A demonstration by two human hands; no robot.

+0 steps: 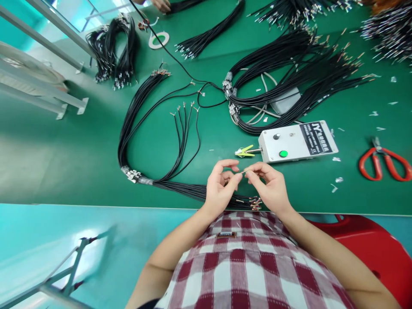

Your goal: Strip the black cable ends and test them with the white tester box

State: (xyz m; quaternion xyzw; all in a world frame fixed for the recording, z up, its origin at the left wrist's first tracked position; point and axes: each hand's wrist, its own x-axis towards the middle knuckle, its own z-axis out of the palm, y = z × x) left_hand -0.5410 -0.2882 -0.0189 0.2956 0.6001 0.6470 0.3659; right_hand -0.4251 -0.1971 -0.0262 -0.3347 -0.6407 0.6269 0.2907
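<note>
My left hand (222, 184) and my right hand (268, 184) meet fingertip to fingertip near the front edge of the green table (96, 171). Each pinches a tiny thin wire end (243, 172) between thumb and forefinger; its details are too small to tell. Beneath and between my hands lies a black cable bundle (186, 189) with stripped, coloured ends at the right. The bundle curves up at the left through a taped part with white connectors (133, 175). Just beyond my hands sits a white box (294, 141) with a green button and a yellow clip (245, 151) on its left end.
Red-handled pliers (384, 161) lie at the right. Looped black cables (273, 94) spread behind the box. Farther back are more cable bundles (212, 34), a tape roll (159, 40) and another person's hand (162, 5). A red stool (360, 253) stands at the lower right.
</note>
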